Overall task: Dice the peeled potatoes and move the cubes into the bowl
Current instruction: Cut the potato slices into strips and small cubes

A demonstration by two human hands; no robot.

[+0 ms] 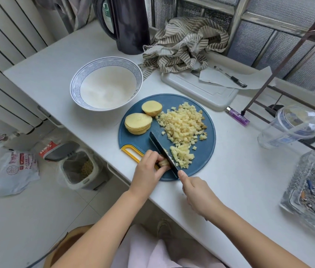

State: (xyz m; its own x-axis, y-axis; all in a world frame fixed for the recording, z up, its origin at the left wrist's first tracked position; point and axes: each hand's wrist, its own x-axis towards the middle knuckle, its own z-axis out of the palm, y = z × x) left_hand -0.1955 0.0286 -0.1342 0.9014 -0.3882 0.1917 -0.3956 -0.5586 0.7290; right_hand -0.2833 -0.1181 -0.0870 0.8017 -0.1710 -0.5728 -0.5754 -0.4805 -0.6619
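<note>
A round blue cutting board [206, 144] lies on the white counter. On it sit a pile of potato cubes [183, 124], a stack of potato slices [138, 123] and a potato end piece [151, 107]. My left hand [148, 171] pinches a small bundle of potato strips [164, 163] at the board's near edge. My right hand [197, 192] grips the handle of a black knife [162, 149], whose blade rests against those strips. A blue-rimmed white bowl [106, 83] stands behind and left of the board, with no cubes in it.
A dark kettle [125, 24], a striped cloth [187, 43], a white board with paper and a pen [201, 89], a purple lighter [237, 116], a plastic cup [288, 128] and a glass tray [311, 188] crowd the counter. A small bin [81, 167] stands on the floor.
</note>
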